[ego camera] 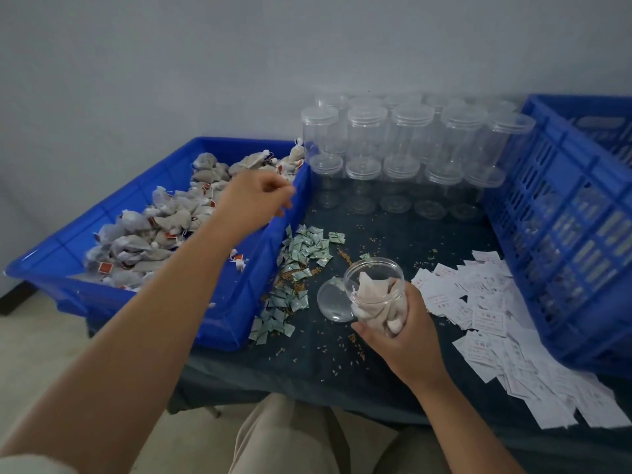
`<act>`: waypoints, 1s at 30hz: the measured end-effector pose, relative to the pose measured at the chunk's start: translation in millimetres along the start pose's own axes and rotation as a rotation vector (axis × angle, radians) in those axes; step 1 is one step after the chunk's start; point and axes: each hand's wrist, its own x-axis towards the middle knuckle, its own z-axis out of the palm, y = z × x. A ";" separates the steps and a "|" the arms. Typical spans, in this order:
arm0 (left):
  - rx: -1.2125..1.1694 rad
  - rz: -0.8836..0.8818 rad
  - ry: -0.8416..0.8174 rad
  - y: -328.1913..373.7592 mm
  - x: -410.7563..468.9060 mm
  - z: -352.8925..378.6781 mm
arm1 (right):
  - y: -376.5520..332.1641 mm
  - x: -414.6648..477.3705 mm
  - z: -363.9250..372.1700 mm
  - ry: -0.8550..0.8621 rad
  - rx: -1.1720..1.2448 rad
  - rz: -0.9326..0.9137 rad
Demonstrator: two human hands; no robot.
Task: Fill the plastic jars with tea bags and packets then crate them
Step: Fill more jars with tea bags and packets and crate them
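Observation:
My right hand (403, 331) grips an open clear plastic jar (376, 292), tilted toward me and partly filled with tea bags. Its clear lid (333, 301) lies flat on the dark table just left of it. My left hand (256, 200) hovers over the right side of a blue tray (239, 313) heaped with grey tea bags (164, 230). Its fingers hang loosely curled and blurred, and I see nothing in them. Small green packets (301, 254) lie scattered between tray and jar.
Several empty lidded jars (403, 155) are stacked in two layers at the back. A tall blue slotted crate (564, 234) stands at the right. White paper slips (506, 333) spread in front of it. Loose grains dot the dark table (342, 371).

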 end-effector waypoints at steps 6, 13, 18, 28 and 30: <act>0.871 -0.337 -0.361 -119.3 33.1 -21.9 | -0.9 -0.2 -0.7 0.003 -0.011 0.000; 0.748 -0.319 -0.350 -149.5 35.3 -8.9 | -6.2 0.6 1.1 -0.009 0.020 0.027; 0.232 -0.262 0.020 -113.3 32.1 -19.9 | -3.3 1.4 0.2 -0.020 0.024 0.045; 0.062 0.224 -0.296 38.3 -29.5 21.2 | 4.5 -0.3 1.0 -0.049 -0.001 0.028; 0.120 0.243 -0.421 44.0 -37.0 40.8 | 5.6 0.0 0.6 -0.042 -0.019 0.027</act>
